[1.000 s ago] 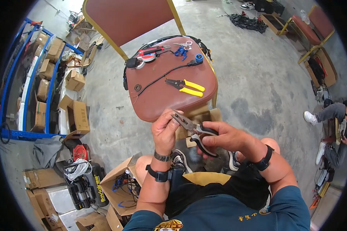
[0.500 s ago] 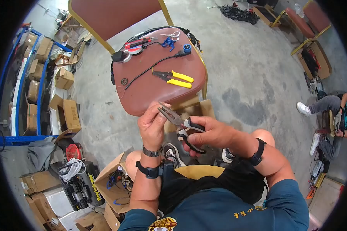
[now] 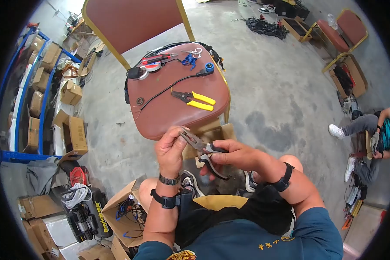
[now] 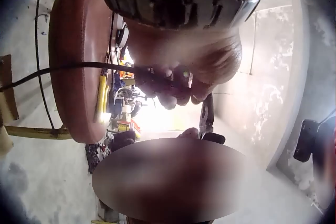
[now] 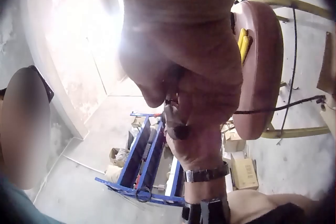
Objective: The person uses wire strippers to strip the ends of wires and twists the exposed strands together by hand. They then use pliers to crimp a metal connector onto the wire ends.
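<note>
Below the red chair seat's front edge in the head view, the left hand (image 3: 170, 149) pinches with thumb and fingers at the tips of grey pliers (image 3: 195, 141). A thin black cable (image 4: 79, 65) reaches its fingers in the left wrist view; the pinched end is too small to make out. The right hand (image 3: 232, 155) curls round the pliers' black-and-grey handles, which stand spread. Yellow-handled wire strippers (image 3: 200, 100), a black cord (image 3: 164, 90) with a blue-ended connector (image 3: 209, 67), and a small dark ring (image 3: 140, 101) lie on the chair seat (image 3: 173, 119).
Scissors (image 3: 196, 52), red-handled tools (image 3: 157, 58) and tape rolls (image 3: 152, 66) lie farther back on the seat. An open carton of wires (image 3: 128, 212) and a black air tank (image 3: 100, 212) stand left. Blue shelving (image 3: 47, 99) is farther left; another person (image 3: 368, 130) sits right.
The head view has shifted slightly, so the chair appears farther left than at first. Both hands keep much the same hold, with the pliers at the left fingertips.
</note>
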`<state>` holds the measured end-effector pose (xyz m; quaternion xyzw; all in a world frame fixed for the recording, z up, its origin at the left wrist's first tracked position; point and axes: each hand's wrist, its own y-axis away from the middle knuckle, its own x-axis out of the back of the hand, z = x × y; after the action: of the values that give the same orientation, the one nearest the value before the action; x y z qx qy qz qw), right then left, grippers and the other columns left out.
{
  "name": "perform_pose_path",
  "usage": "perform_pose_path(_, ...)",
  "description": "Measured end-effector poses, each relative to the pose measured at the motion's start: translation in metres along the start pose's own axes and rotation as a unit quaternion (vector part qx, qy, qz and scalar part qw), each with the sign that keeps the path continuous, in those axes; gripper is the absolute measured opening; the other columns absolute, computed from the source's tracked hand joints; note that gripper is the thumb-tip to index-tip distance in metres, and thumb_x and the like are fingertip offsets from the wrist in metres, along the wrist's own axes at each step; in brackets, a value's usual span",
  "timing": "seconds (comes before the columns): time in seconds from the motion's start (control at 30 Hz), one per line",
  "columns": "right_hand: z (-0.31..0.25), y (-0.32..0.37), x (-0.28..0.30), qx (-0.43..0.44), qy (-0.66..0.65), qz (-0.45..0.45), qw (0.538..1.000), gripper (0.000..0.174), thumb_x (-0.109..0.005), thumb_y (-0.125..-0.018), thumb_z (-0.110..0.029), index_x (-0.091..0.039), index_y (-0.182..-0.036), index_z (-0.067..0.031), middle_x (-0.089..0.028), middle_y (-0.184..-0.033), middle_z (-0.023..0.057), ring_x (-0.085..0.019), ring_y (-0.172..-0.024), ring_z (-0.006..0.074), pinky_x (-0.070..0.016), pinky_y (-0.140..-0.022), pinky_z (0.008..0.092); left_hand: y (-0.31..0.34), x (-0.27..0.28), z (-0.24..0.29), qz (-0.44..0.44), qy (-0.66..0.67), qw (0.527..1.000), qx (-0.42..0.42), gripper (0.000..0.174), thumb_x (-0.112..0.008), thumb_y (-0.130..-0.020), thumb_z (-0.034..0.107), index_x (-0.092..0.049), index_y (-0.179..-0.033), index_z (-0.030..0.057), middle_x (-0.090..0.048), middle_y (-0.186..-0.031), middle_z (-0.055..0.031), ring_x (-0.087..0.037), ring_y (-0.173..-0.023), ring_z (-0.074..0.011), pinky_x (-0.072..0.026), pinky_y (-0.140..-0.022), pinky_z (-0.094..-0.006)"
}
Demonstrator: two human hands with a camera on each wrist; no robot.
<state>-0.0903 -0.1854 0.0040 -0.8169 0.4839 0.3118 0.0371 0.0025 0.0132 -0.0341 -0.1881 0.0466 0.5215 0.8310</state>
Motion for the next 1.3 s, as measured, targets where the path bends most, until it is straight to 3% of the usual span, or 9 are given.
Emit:
perform_pose_path(0.17, -0.009, 0.005, -0.002, -0.028, -0.006, 0.001, 1.000, 0.032, -0.051, -0.101, -0.026, -0.051, -0.123, -0.0034, -0.070, -0.106, 0.0119, -0.068, -0.084, 0.0151, -0.0473, -0.066, 0.0248, -0.003, -0.001, 0.008, -0.022, -0.037, 0.999, 0.010, 0.017, -0.062, -0.094, 0.011, -0.064, -0.101, -0.0039, -0.060, -0.100, -0.0122, -0.057, -0.088, -0.0195, -0.0474, -0.078, -0.0302)
perform_pose_path(0.47, -0.005, 0.008, -0.001, -0.018, -0.056, -0.040, 0.997, 0.031, -0.049, -0.101, -0.027, -0.048, -0.121, -0.0033, -0.070, -0.103, 0.0147, -0.069, -0.084, 0.0179, -0.0471, -0.062, 0.0252, -0.004, 0.007, 0.008, -0.075, 0.039, 0.996, 0.014, 0.024, -0.066, -0.091, 0.017, -0.063, -0.101, -0.0045, -0.061, -0.094, -0.0142, -0.056, -0.088, -0.0243, -0.0455, -0.079, -0.0349)
perform_pose_path(0.57, 0.000, 0.007, -0.002, -0.025, -0.077, -0.032, 0.996, 0.042, -0.056, -0.098, -0.034, -0.049, -0.127, -0.0035, -0.069, -0.102, 0.0168, -0.070, -0.086, 0.0227, -0.0480, -0.063, 0.0260, -0.005, 0.007, 0.010, -0.065, 0.036, 0.997, 0.027, 0.026, -0.067, -0.090, 0.019, -0.063, -0.098, -0.0049, -0.060, -0.093, -0.0141, -0.055, -0.087, -0.0242, -0.0443, -0.078, -0.0343)
perform_pose_path(0.77, 0.001, 0.008, -0.001, -0.034, -0.078, -0.032, 0.996, 0.036, -0.057, -0.098, -0.030, -0.050, -0.122, -0.0035, -0.070, -0.097, 0.0130, -0.071, -0.083, 0.0204, -0.0471, -0.059, 0.0238, -0.005, 0.004, 0.012, -0.063, 0.039, 0.996, 0.044, 0.025, -0.066, -0.090, 0.019, -0.063, -0.093, -0.0057, -0.059, -0.091, -0.0128, -0.054, -0.086, -0.0226, -0.0436, -0.077, -0.0332)
perform_pose_path(0.97, -0.001, 0.005, -0.004, -0.023, 0.013, 0.007, 1.000, 0.031, -0.066, -0.092, -0.016, -0.051, -0.117, -0.0048, -0.069, -0.091, 0.0083, -0.067, -0.074, 0.0145, -0.0462, -0.058, 0.0235, -0.009, 0.005, 0.009, -0.068, 0.039, 0.996, 0.050, 0.024, -0.063, -0.092, 0.018, -0.062, -0.093, -0.0053, -0.059, -0.090, -0.0116, -0.054, -0.085, -0.0206, -0.0435, -0.075, -0.0313)
perform_pose_path(1.17, 0.006, -0.001, -0.009, 0.070, 0.031, 0.016, 0.997, 0.023, -0.065, -0.092, -0.014, -0.051, -0.106, -0.0014, -0.067, -0.085, 0.0055, -0.063, -0.070, 0.0110, -0.0476, -0.061, 0.0249, -0.005, 0.003, 0.009, -0.021, 0.074, 0.994, 0.073, 0.020, -0.062, -0.094, 0.015, -0.063, -0.100, -0.0048, -0.061, -0.092, -0.0091, -0.056, -0.085, -0.0161, -0.0453, -0.075, -0.0285)
perform_pose_path(1.3, 0.009, -0.004, -0.008, 0.041, 0.034, 0.025, 0.998, 0.024, -0.062, -0.094, -0.018, -0.051, -0.108, -0.0021, -0.069, -0.093, 0.0083, -0.066, -0.076, 0.0125, -0.0477, -0.060, 0.0243, -0.004, 0.001, 0.006, -0.015, 0.100, 0.993, 0.064, 0.019, -0.062, -0.094, 0.010, -0.065, -0.105, -0.0054, -0.063, -0.096, -0.0088, -0.056, -0.080, -0.0127, -0.0459, -0.072, -0.0251)
